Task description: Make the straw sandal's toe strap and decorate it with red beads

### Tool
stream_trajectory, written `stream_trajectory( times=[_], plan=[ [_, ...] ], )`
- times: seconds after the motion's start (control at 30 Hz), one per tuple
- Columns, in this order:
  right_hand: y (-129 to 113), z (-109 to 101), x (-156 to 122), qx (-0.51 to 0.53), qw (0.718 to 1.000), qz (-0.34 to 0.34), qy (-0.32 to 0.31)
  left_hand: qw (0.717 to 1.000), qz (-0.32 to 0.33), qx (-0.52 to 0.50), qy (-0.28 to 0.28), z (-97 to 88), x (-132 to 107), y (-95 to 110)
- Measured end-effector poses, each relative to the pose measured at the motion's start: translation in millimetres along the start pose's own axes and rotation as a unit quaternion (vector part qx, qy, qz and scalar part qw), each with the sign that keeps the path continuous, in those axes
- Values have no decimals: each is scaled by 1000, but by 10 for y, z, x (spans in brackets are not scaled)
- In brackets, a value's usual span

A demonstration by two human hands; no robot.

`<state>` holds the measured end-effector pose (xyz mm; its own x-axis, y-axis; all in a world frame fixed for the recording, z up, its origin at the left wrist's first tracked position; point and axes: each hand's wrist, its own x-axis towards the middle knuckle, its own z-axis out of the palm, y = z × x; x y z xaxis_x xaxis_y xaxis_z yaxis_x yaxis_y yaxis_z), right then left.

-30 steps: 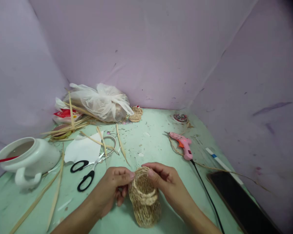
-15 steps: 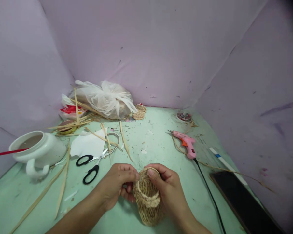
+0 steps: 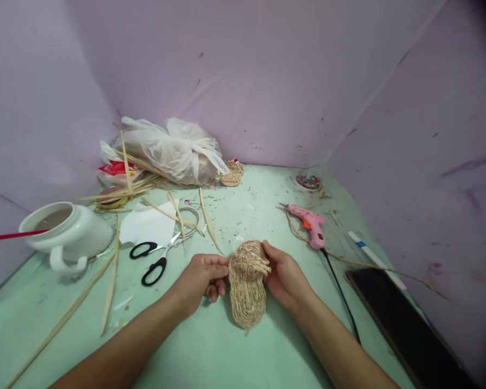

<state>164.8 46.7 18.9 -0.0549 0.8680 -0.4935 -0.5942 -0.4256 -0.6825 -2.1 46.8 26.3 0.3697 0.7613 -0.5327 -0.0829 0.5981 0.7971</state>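
A small woven straw slipper (image 3: 246, 281) with a strap across its far end is held just above the green table (image 3: 210, 351), between both hands. My left hand (image 3: 200, 278) grips its left edge with curled fingers. On the right edge my right hand (image 3: 285, 276) holds it, thumb by the strap. The sole faces up toward me, toe end pointing away.
Black-handled scissors (image 3: 154, 259) and white paper (image 3: 148, 227) lie to the left, with a white jug (image 3: 65, 235) beyond. A plastic bag (image 3: 170, 151) and straw strips sit at the back. A pink glue gun (image 3: 310, 224) with its cord lies right, next to a dark phone (image 3: 400, 324).
Both hands have moved away from me with the slipper and laid it flatter, so its sole now shows instead of its opening. The view has tilted down slightly.
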Motion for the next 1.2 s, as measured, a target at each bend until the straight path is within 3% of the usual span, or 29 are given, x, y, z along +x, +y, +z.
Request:
stream_trajectory(
  times=[0.6, 0.8, 1.03, 1.2],
  plan=[
    [31, 32, -25, 24, 1000, -19, -5, 998, 33, 12, 48, -2, 13, -53],
    [39, 48, -33, 14, 999, -32, -6, 991, 59, 83, 84, 22, 18, -90],
    [100, 0, -5, -35, 995, -87, 32, 961, 130, 187, 156, 30, 34, -179],
    [58, -82, -65, -88, 989, -108, 52, 958, 118, 206, 159, 12, 34, -192]
  ],
)
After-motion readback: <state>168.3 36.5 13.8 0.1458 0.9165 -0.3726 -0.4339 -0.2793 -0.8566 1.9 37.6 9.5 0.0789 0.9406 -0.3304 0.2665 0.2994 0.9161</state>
